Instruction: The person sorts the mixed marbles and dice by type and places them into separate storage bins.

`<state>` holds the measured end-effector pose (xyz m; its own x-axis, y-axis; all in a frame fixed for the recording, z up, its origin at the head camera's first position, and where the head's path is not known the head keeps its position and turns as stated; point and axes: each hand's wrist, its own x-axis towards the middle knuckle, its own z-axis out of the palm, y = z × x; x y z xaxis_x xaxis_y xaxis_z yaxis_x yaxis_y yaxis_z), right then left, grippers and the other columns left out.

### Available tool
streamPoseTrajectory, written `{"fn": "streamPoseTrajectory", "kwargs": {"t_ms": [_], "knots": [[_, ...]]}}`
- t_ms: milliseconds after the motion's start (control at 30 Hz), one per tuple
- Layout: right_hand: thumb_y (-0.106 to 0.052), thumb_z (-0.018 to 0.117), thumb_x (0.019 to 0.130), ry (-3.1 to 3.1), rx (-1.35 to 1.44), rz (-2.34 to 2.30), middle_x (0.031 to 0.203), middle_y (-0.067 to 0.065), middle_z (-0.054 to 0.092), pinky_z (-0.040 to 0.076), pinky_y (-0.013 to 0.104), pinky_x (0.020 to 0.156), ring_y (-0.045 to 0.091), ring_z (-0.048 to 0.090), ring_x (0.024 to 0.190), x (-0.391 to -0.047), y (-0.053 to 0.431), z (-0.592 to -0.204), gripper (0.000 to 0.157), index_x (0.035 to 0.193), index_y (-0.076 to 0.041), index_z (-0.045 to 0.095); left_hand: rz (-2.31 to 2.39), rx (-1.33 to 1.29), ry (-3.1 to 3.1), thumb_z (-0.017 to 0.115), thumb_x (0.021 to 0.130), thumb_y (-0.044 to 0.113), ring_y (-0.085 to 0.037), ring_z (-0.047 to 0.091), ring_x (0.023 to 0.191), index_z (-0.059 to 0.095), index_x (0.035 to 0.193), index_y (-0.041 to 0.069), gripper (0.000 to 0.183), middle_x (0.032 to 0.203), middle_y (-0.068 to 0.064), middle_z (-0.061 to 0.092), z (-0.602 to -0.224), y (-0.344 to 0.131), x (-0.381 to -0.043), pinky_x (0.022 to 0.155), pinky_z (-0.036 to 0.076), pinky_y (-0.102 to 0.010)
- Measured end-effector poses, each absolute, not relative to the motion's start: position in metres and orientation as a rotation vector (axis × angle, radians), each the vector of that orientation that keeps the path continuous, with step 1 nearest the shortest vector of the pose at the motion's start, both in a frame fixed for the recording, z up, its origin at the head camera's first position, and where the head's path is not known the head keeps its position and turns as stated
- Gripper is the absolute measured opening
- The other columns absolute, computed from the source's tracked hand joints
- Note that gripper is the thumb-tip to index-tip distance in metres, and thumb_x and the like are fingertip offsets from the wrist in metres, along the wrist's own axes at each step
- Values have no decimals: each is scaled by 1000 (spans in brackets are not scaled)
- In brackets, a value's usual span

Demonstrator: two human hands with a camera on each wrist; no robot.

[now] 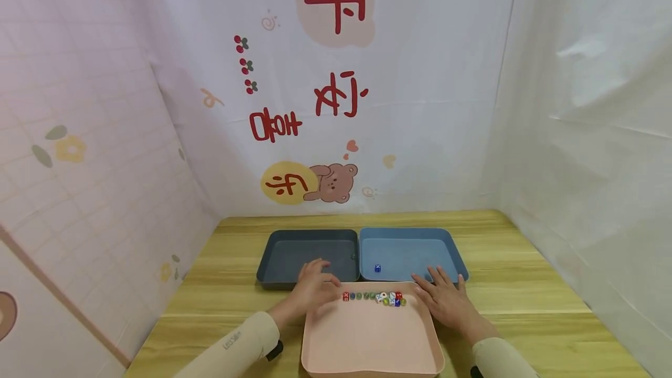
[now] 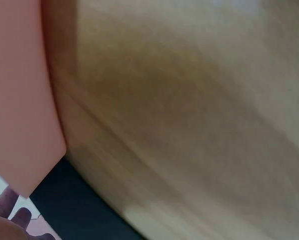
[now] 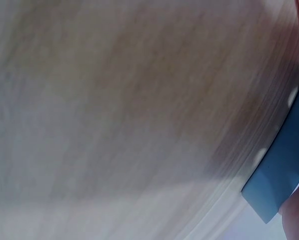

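A pink tray (image 1: pixel 373 337) sits at the front, with a row of dice and glass marbles along its far side. The row has a red die (image 1: pixel 346 296) at its left end, a white die (image 1: pixel 380 297) and green marbles (image 1: pixel 366 296). My left hand (image 1: pixel 315 289) hovers over that tray's far left corner, fingers loosely bent and nothing visible in them. My right hand (image 1: pixel 446 302) lies over its far right corner, fingers spread toward the blue tray's (image 1: pixel 452 249) front edge. One blue die (image 1: pixel 377 268) is in the blue tray. The dark grey tray (image 1: pixel 289 249) holds a small marble (image 1: pixel 353 256).
All three trays stand together on a wood-grain table (image 1: pixel 530 296), the grey and blue ones side by side behind the pink one. A printed white curtain (image 1: pixel 430 104) hangs behind the table, and more sheeting closes off both sides.
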<state>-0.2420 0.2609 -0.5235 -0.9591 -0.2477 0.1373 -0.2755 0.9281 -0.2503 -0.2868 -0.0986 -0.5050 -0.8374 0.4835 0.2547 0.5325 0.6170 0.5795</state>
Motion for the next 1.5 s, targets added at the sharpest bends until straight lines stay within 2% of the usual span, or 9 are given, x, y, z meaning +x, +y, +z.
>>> {"fn": "streamPoseTrajectory", "kwargs": {"t_ms": [167, 600, 833, 933, 1500], "knots": [[-46, 42, 105, -2973, 406, 425, 152, 25, 37, 8, 80, 103, 49, 25, 142, -243, 260, -523, 49, 145, -18, 54, -969, -867, -2756, 84, 80, 19, -45, 33, 137, 79, 91, 16, 12, 137, -23, 52, -513, -92, -288, 111, 14, -68], [-46, 42, 105, -2993, 412, 453, 153, 25, 35, 6, 81, 102, 49, 23, 143, -241, 261, -527, 50, 145, -18, 53, -756, -913, -2821, 82, 82, 21, -44, 35, 136, 80, 94, 20, 13, 136, -21, 54, -515, -84, -282, 111, 16, -68], [-47, 41, 105, -2999, 408, 452, 153, 25, 36, 6, 81, 101, 49, 24, 142, -238, 261, -527, 51, 145, -17, 53, -676, -958, -2825, 82, 81, 25, -42, 38, 136, 79, 87, 25, 7, 133, -16, 58, -519, -84, -284, 111, 17, -68], [-47, 41, 105, -2993, 404, 463, 153, 25, 36, 5, 81, 102, 49, 24, 143, -239, 260, -526, 51, 145, -17, 53, -660, -952, -2837, 83, 80, 28, -40, 38, 136, 79, 89, 27, 10, 133, -14, 58, -519, -85, -286, 111, 17, -67], [-46, 43, 105, -2973, 415, 478, 152, 26, 38, 6, 81, 101, 50, 25, 142, -240, 260, -524, 51, 144, -17, 54, -583, -952, -2830, 83, 81, 29, -36, 42, 133, 81, 89, 24, 10, 131, -12, 60, -517, -83, -285, 110, 19, -68]]}}
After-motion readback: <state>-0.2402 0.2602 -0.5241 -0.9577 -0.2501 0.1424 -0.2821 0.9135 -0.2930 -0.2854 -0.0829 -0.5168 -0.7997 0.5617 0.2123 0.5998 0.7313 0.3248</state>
